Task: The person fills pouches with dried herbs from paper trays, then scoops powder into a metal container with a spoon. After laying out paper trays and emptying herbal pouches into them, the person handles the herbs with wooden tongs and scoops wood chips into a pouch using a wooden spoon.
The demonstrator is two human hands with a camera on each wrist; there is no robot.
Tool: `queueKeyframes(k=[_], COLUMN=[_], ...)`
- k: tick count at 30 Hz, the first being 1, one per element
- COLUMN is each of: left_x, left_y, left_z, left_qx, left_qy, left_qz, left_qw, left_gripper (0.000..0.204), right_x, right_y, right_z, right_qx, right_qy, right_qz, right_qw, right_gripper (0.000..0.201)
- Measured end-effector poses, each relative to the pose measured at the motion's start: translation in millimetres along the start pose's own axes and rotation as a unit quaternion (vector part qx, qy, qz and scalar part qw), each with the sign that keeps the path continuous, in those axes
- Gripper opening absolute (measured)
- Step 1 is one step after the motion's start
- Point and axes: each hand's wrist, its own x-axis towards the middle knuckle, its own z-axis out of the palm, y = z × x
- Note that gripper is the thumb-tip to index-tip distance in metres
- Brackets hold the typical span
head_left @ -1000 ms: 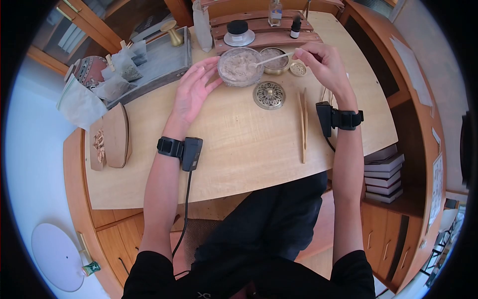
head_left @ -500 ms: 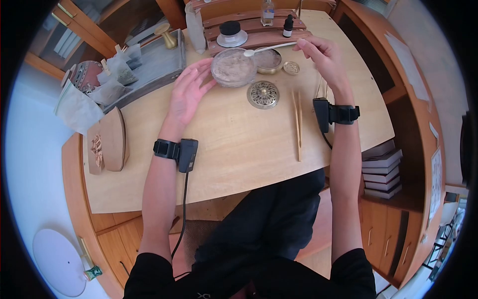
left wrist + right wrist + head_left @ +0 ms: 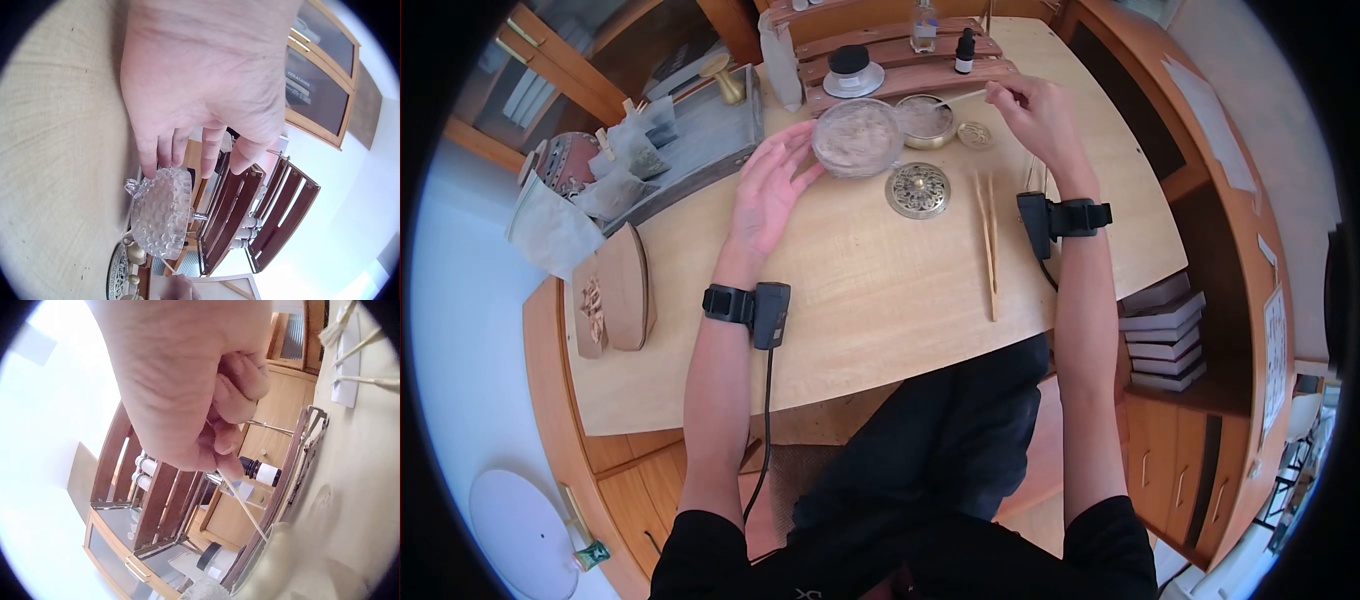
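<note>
My left hand has its fingers extended, the fingertips against the side of a knobbly clear glass bowl. Greyish-brown powder fills much of that bowl. With thumb and fingers, my right hand pinches the thin pale handle of a small spoon. The spoon's far end is at a small brass bowl, which also contains powder; its tip is hidden there. A pierced brass lid lies in front of the brass bowl, and a small round brass piece sits at its right.
Wooden tweezers lie on the table near the right wrist. Behind the bowls is a slatted rack with a black-lidded jar and a dropper bottle. A grey tray stands at left. Brushes lie at right.
The spoon has moved from the powder in the glass bowl across its rim to the brass bowl, tip lowering there. The right hand stays pinched on it; the left hand stays at the glass bowl.
</note>
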Motion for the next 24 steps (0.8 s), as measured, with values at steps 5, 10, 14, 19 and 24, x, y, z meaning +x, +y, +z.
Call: queueKeyframes(k=[5, 10, 14, 19, 24], left_x=[1, 1, 1, 0, 1], left_y=[-1, 0, -1, 0, -1], left_z=[1, -1, -2, -1, -2], left_qx=[0.016, -0.003, -0.009, 0.0, -0.015], left_qy=[-0.012, -0.001, -0.006, -0.001, -0.004], left_qz=[-0.001, -0.005, -0.005, -0.004, -0.004], left_qw=[1.0, 1.0, 1.0, 1.0, 1.0], left_gripper=[0.049, 0.046, 0.046, 0.049, 0.047], right_x=[1, 0, 0, -1, 1], right_y=[15, 18, 23, 23, 29], right_z=[14, 14, 14, 11, 5], right_qx=[0.056, 0.18, 0.225, 0.27, 0.293], right_qy=[-0.024, -0.108, -0.133, -0.131, -0.098], right_qz=[0.034, 0.145, 0.194, 0.255, 0.286], right_qw=[0.998, 0.967, 0.946, 0.919, 0.907], right_gripper=[0.028, 0.032, 0.028, 0.024, 0.025])
